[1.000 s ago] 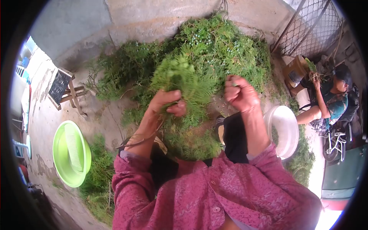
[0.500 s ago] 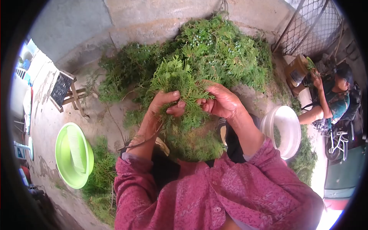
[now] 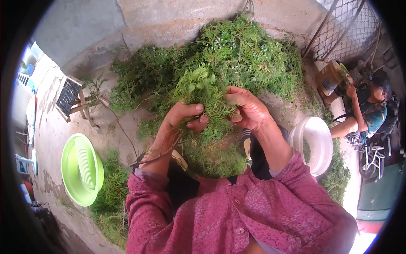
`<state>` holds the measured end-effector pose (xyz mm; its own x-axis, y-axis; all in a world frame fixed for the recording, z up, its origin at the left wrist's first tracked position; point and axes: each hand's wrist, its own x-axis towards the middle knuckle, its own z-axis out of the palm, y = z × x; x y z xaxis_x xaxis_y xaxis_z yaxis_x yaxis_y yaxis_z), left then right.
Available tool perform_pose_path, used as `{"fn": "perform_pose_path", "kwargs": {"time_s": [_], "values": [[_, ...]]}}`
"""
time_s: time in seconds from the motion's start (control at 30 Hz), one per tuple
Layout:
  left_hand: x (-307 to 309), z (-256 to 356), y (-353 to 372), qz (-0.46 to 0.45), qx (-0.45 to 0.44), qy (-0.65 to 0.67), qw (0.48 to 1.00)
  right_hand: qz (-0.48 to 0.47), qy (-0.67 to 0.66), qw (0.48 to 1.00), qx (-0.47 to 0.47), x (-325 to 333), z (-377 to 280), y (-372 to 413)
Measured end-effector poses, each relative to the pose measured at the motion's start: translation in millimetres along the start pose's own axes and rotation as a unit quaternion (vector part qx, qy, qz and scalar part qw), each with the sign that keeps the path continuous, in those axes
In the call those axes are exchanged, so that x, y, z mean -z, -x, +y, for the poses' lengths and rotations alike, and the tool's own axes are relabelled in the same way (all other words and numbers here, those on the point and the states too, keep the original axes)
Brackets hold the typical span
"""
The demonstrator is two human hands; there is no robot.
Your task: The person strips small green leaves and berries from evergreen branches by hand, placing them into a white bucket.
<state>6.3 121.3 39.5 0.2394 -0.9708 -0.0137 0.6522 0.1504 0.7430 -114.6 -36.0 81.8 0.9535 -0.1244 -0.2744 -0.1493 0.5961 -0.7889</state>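
My left hand (image 3: 184, 115) is closed around the stems of a bunch of green arborvitae sprigs (image 3: 198, 86), thumb on the near side. At the right edge of the bunch, my right hand (image 3: 250, 109) pinches leafy tips between thumb and fingers. The exact spot of that pinch is partly hidden by foliage. A thin bare twig (image 3: 158, 157) crosses my left wrist. Loose clippings (image 3: 215, 158) lie on the ground below my hands, between my feet.
A big heap of cut branches (image 3: 253, 55) with bluish cones lies against the wall. At left are a green basin with a washboard (image 3: 100, 169) and a small stool (image 3: 69, 99). To the right stand a white bucket (image 3: 323, 146) and a seated person (image 3: 374, 106) handling greenery.
My right hand has shifted slightly right, and the bunch has moved a little with the hands. The branch at left of the heap sits somewhat differently.
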Motion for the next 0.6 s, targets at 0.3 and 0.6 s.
{"fn": "perform_pose_path", "kwargs": {"time_s": [0.3, 0.6], "values": [[12, -2, -4, -0.085, 0.018, 0.009, 0.996, 0.026, -0.152, 0.981, 0.114, 60, -43, 54], [-12, -2, -14, -0.062, 0.077, -0.117, 0.988, 0.608, 0.688, 0.378, 0.117, 296, -41, 229]]}}
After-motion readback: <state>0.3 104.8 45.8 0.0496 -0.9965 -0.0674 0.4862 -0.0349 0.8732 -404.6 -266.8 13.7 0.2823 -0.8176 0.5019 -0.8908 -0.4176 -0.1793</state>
